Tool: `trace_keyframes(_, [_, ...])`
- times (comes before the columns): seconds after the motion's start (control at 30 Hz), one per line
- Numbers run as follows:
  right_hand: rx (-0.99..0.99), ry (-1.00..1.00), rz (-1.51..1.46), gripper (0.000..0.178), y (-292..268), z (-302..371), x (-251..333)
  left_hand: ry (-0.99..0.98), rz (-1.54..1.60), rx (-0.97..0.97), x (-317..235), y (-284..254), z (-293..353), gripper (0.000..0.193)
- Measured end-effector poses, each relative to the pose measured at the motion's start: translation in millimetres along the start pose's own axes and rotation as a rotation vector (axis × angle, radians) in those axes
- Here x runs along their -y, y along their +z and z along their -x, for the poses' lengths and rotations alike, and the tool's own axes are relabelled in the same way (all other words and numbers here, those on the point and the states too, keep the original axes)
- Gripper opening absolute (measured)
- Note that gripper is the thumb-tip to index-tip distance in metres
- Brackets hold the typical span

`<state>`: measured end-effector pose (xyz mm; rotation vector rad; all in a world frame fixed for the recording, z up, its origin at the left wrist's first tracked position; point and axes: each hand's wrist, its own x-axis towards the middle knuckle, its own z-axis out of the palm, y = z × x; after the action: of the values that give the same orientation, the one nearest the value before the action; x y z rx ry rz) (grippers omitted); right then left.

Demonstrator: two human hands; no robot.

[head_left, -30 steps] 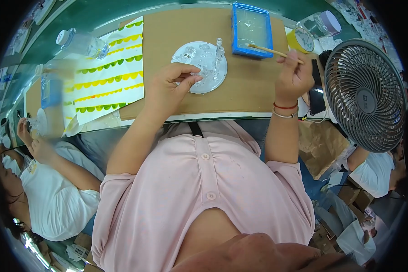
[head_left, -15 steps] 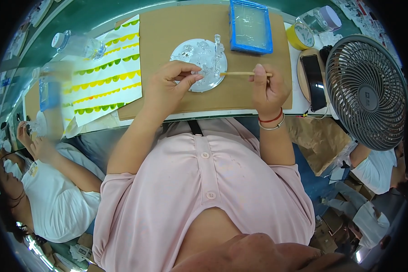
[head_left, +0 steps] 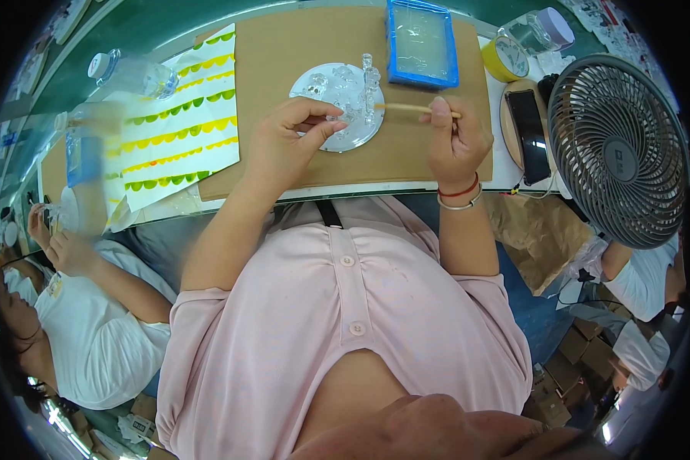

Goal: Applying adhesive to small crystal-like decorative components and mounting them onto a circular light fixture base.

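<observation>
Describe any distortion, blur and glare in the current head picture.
Head view: the table bends along its edges; head view: a hazy smear veils part of the blue box at far left; head view: glare marks the phone and the clear pieces.

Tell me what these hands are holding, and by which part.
The right hand holds a thin tan stick near the end away from the plate. The left hand seems to pinch a small clear piece; by which part, I can't tell.

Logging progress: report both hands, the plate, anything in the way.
Left hand pinching small clear piece over white plate. Right hand holding wooden stick, tip at plate's right edge. Blue tray beyond, not blocking hands.
</observation>
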<state>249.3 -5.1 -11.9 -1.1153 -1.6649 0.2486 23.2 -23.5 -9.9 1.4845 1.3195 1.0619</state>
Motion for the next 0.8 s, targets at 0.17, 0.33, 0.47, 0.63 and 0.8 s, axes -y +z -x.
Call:
trace_keyframes(0.17, [-0.028,-0.024,-0.009,0.010,3,-4,-6,-0.018,0.022,0.016,1,2,-2,0.016])
trace_keyframes(0.33, [0.106,-0.043,-0.073,0.010,-9,18,3,-0.003,0.023,0.004,1,3,-2,0.016])
trace_keyframes(0.47, [0.047,-0.091,-0.116,0.010,-7,18,5,-0.015,0.040,0.004,3,4,-2,0.015])
trace_keyframes(0.63, [0.120,-0.100,-0.125,0.008,-5,24,2,0.008,0.043,-0.004,6,5,-3,0.015])
trace_keyframes(0.8, [0.111,-0.057,-0.113,0.009,-1,21,1,0.027,0.035,0.004,3,6,-4,0.015])
